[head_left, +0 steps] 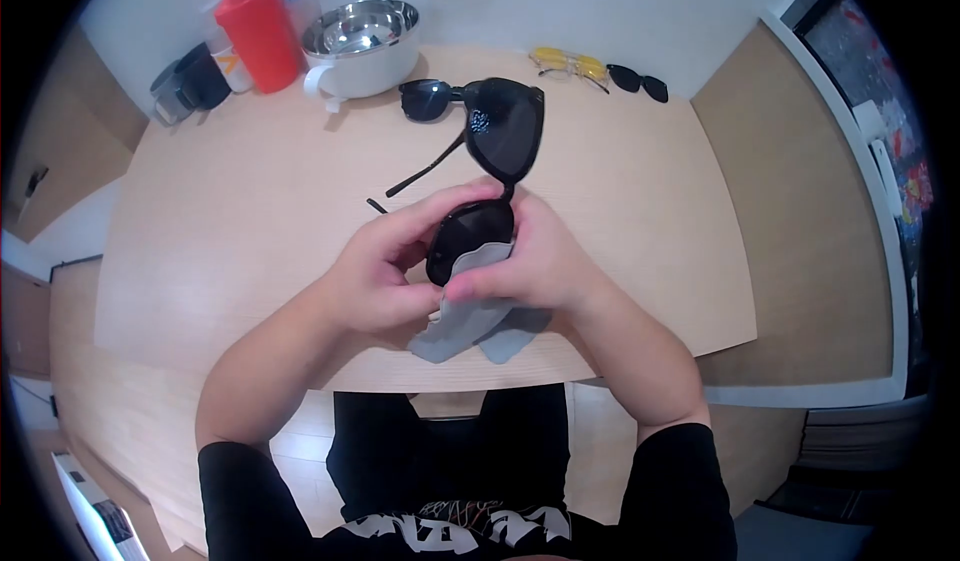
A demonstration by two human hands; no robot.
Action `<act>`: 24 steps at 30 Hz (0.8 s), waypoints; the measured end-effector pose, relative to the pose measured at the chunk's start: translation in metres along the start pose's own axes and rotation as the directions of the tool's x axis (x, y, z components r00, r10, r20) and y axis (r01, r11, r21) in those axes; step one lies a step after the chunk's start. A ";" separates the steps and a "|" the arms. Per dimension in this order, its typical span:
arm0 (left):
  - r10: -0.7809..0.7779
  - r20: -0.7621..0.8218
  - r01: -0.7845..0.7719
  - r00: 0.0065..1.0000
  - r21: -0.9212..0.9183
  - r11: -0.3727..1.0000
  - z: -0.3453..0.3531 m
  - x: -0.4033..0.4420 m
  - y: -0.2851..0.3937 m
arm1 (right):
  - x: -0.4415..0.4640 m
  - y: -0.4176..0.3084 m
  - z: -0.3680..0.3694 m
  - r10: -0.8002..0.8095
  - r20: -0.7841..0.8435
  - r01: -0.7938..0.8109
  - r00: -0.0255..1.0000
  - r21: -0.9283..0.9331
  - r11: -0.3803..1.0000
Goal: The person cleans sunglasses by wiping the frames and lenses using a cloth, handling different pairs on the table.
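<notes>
Black sunglasses (506, 129) are held up over the near part of the table, turned so one dark lens stands above the other. My left hand (385, 266) is closed on the rim of the lower lens. A grey cloth (460, 326) is pinched in my right hand (545, 261), its thumb pressing it against that lens while the fingers are hidden behind. The cloth's loose ends hang toward the table edge. Partly covered by the upper lens, another pair of dark sunglasses (427, 101) lies on the table. A black temple arm slants down-left; its owner pair is unclear.
On the wooden table (220, 261), a white pot with a steel inside (360, 56), a red pitcher (262, 36) and several cups (205, 76) stand at back left. Yellow-lensed glasses (567, 63) and small dark glasses (637, 83) lie at back right, near a side panel (800, 201).
</notes>
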State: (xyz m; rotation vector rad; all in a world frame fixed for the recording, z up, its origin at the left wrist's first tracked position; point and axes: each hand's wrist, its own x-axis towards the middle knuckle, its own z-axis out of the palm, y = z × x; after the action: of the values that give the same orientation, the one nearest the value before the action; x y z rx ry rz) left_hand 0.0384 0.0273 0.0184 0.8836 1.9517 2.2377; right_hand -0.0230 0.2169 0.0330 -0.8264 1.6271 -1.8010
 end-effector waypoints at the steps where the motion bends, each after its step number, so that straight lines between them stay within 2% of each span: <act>1: 0.008 0.015 -0.008 1.000 0.016 1.000 0.001 0.001 0.002 | -0.002 -0.007 0.001 -0.014 -0.040 0.015 0.999 0.020 1.000; 4: 0.012 0.048 -0.014 0.999 0.045 0.999 0.000 -0.003 -0.001 | -0.002 -0.014 -0.002 0.031 -0.192 0.016 0.981 0.236 0.972; 5: 0.038 0.052 -0.041 0.998 0.063 0.997 -0.001 -0.003 -0.002 | -0.001 -0.010 -0.006 0.046 -0.143 -0.008 0.989 0.260 0.966; 6: 0.063 0.056 -0.067 0.996 0.080 0.994 -0.001 -0.003 -0.002 | -0.001 -0.007 -0.006 0.086 -0.090 -0.068 0.992 0.189 0.980; 8: 0.017 0.032 -0.019 0.999 0.062 0.998 -0.002 -0.002 0.001 | -0.001 0.001 -0.002 0.175 0.005 -0.175 0.985 0.039 0.984; 9: -0.007 0.022 0.005 1.000 0.053 0.999 -0.002 -0.001 0.002 | 0.000 0.006 -0.003 0.172 0.082 -0.161 0.982 -0.122 0.979; 12: -0.049 -0.004 0.049 0.999 -0.047 0.998 -0.001 -0.002 0.001 | 0.000 0.009 -0.002 0.084 0.039 -0.081 0.996 -0.084 0.993; 15: -0.002 0.034 0.004 0.999 -0.050 0.999 -0.001 0.001 0.001 | 0.000 -0.007 -0.005 0.000 -0.072 0.002 0.997 0.028 1.000; 18: 0.075 0.136 -0.082 0.988 0.039 0.996 -0.007 -0.001 -0.004 | -0.001 -0.008 -0.017 -0.012 -0.227 0.057 0.974 0.192 0.980; 19: 0.072 0.119 -0.076 0.990 0.026 0.997 -0.007 -0.002 -0.005 | 0.001 -0.006 -0.017 -0.034 -0.221 0.085 0.975 0.225 0.971; 22: 0.035 0.068 -0.034 0.997 -0.023 0.999 -0.006 -0.002 -0.003 | -0.001 -0.006 -0.006 0.081 -0.067 -0.067 0.994 0.191 0.979; 23: 0.008 0.053 -0.006 0.999 -0.043 0.999 -0.005 0.000 0.000 | 0.000 -0.003 -0.007 0.037 -0.034 -0.033 0.999 0.107 0.994; 24: -0.020 0.040 0.022 0.999 -0.062 0.998 -0.005 0.001 0.003 | -0.001 -0.006 -0.006 0.035 -0.051 -0.030 0.998 0.102 0.994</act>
State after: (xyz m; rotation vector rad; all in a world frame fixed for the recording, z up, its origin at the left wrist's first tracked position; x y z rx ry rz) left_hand 0.0364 0.0224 0.0212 0.8879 1.8547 2.2395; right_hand -0.0274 0.2219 0.0388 -0.7093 1.5589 -1.8801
